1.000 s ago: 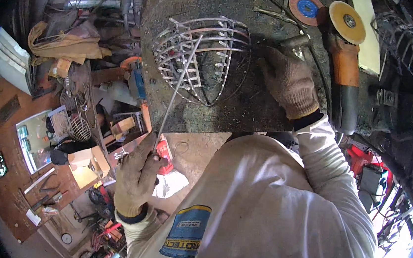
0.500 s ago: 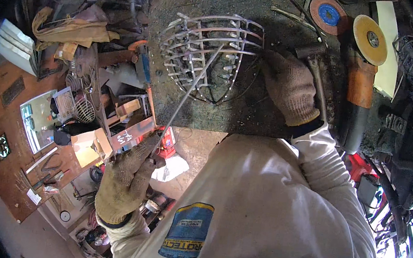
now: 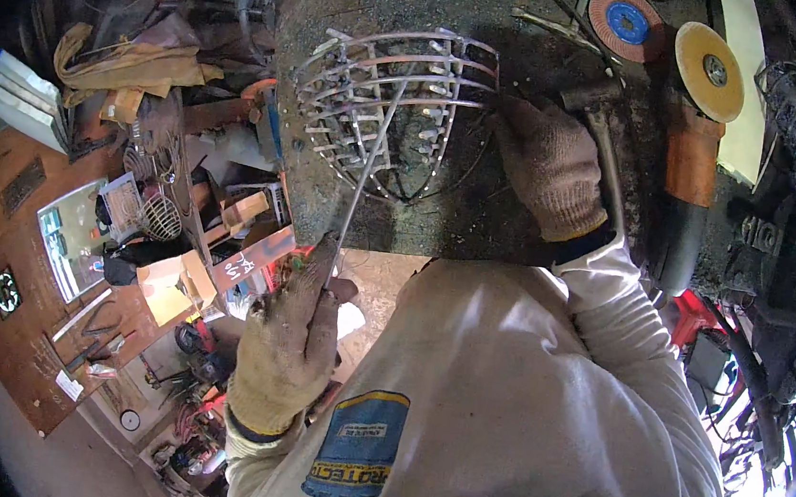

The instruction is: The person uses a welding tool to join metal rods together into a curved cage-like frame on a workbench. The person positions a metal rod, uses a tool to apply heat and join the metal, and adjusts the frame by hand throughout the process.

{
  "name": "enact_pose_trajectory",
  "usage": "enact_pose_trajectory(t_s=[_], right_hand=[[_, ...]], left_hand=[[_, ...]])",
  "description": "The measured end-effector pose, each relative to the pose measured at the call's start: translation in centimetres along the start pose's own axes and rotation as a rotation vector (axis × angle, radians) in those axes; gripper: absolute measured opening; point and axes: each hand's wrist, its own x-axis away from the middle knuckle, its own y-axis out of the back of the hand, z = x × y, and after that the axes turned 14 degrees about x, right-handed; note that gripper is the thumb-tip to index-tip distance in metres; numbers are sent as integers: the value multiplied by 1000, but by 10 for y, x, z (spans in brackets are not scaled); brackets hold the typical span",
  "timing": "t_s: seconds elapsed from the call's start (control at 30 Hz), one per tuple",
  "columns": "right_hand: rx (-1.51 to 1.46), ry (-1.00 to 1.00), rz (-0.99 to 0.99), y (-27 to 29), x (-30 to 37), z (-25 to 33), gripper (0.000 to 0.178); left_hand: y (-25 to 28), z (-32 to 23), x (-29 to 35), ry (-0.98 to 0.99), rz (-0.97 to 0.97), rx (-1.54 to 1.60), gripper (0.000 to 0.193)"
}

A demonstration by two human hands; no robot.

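Grip of left hand [image 3: 288, 348] closed round thin rod [image 3: 364, 176]; right hand [image 3: 554, 172] at metal cage [image 3: 441, 102], closure unclear.

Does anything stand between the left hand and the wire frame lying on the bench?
Nothing visible does. The left hand holds a thin metal rod, which runs over the near edge of the bench to the wire frame; whether they touch is unclear.

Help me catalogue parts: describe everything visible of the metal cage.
The cage looks metallic: greyish curved bars and short stubs, narrowing to a point at the near end. It lies on the bench. A rod in the left hand overlaps it; the right hand is by its right edge; contact unclear for both.
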Motion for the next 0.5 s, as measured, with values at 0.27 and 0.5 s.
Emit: enact_pose_trajectory(t_s=[0.27,0.5], right_hand=[[-30,61,-96,0,1,0,24],[-73,29,-148,15,6,0,25]], left_hand=[[-6,8,5,146,-38,247,39],[-7,12,5,114,-21,182,38]])
